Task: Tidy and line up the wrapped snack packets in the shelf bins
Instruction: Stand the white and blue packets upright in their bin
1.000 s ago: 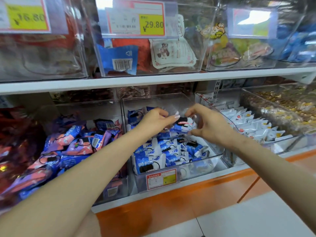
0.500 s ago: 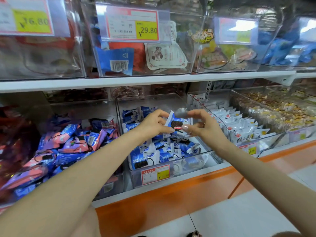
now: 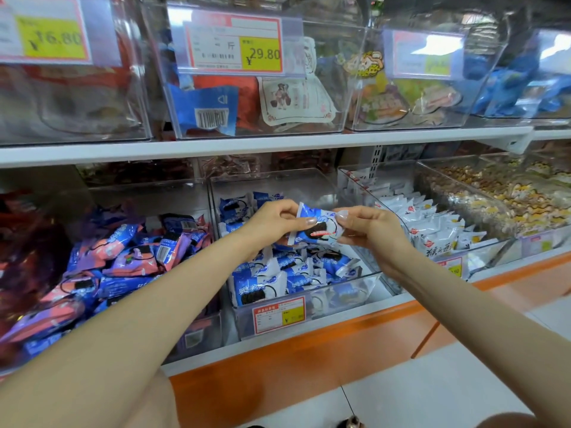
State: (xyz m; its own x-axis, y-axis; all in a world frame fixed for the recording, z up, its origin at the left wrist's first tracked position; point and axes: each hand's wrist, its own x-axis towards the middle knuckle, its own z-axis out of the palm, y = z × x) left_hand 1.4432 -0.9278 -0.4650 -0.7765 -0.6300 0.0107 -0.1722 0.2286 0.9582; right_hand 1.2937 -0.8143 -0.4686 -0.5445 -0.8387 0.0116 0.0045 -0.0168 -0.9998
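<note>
**Figure: 1 packet held over the middle bin.** At the centre of the frame we see 1 blue-and-white snack packet (image 3: 318,230) held in the air over the clear middle bin (image 3: 340,299), just above the loose heap of like packets (image 3: 278,279) lying in it. The left hand (image 3: 275,222) pinches the packet's left end between thumb and curled fingers. The right hand (image 3: 370,230) pinches the right end in the same way, so both hands grip this 1 packet and neither is free.

We judge the step to be straightening the packet before it is set in a row. We see 3 risks:

- **Seal:** pulling the 2 ends apart could strain the crimped seams.
- **Grip:** the glossy film is held by fingertips only. A slip would drop the packet back into the heap, or past the low front wall.
- **Neighbours:** the left forearm crosses in front of the pink-and-blue packets (image 3: 123,261) piled high at the left of the frame. Lowering it carelessly could dislodge some.
</note>
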